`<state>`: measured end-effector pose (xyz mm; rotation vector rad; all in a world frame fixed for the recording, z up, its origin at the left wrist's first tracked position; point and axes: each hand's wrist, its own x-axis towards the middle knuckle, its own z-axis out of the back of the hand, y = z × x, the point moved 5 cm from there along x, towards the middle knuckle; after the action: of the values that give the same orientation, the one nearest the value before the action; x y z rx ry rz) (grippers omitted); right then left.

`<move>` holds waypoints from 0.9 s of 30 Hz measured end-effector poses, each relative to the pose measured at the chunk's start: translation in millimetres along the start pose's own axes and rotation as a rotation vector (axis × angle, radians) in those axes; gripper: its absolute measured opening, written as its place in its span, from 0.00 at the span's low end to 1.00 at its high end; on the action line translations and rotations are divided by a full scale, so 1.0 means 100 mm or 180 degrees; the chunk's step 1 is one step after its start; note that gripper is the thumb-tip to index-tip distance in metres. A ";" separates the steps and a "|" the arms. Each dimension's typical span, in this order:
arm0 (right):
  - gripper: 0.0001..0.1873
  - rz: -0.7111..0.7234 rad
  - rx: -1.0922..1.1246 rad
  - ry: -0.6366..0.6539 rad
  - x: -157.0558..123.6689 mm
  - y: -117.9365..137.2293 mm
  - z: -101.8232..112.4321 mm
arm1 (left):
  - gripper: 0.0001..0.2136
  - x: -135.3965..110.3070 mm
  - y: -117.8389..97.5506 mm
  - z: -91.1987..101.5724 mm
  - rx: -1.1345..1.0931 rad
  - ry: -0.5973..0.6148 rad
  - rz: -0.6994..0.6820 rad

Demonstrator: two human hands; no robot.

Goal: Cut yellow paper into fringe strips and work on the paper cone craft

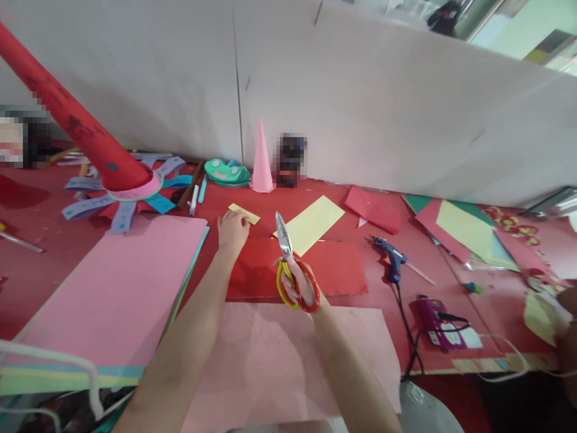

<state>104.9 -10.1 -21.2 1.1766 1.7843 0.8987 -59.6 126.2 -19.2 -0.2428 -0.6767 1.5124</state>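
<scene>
My right hand [301, 284] is closed through the red and yellow handles of a pair of scissors [288, 258], blades shut and pointing away over a red paper sheet [333, 264]. My left hand [232, 230] reaches forward and pinches the near end of a small yellow paper strip [246, 213] lying on the red table. A larger yellow paper rectangle [315, 224] lies just right of the scissors' tip. A pale pink sheet [279, 367] lies under my forearms.
A big pink sheet [117, 288] covers the left. A red tube [67, 114] stands in a paper flower [126, 201]. A pink cone [262, 159] and a green frog cut-out [225, 171] sit by the wall. A blue glue gun [391, 258], a purple device [439, 325] and stacked coloured sheets [469, 231] lie right.
</scene>
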 end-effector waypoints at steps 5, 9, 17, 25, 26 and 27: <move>0.24 0.0104 0.0102 -0.0166 0.03 0.01 0.05 | 0.12 -0.04 -0.14 -0.02 0.0413 0.0171 -0.0141; 0.24 0.0433 0.0294 -0.0628 0.06 0.09 0.16 | 0.10 -0.07 -0.41 0.03 0.0013 0.0463 -0.0187; 0.22 0.0728 0.0460 -0.1387 0.06 0.23 0.36 | 0.21 -0.65 -0.86 -0.38 -0.1726 0.3159 0.1441; 0.21 0.0656 0.0568 -0.1256 0.04 0.24 0.29 | 0.08 -0.48 -0.97 -0.25 -0.0143 0.1312 -0.0290; 0.21 0.0632 0.0562 -0.1243 0.04 0.24 0.28 | 0.08 -0.49 -1.02 -0.25 -0.0075 0.1185 -0.0642; 0.22 0.0622 0.0554 -0.1231 0.04 0.24 0.28 | 0.10 -0.52 -1.05 -0.28 -0.0062 0.1192 -0.0946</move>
<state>138.0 4.9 -12.9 1.5416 1.4716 0.5796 47.6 75.7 2.6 -0.4098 -0.4066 1.1360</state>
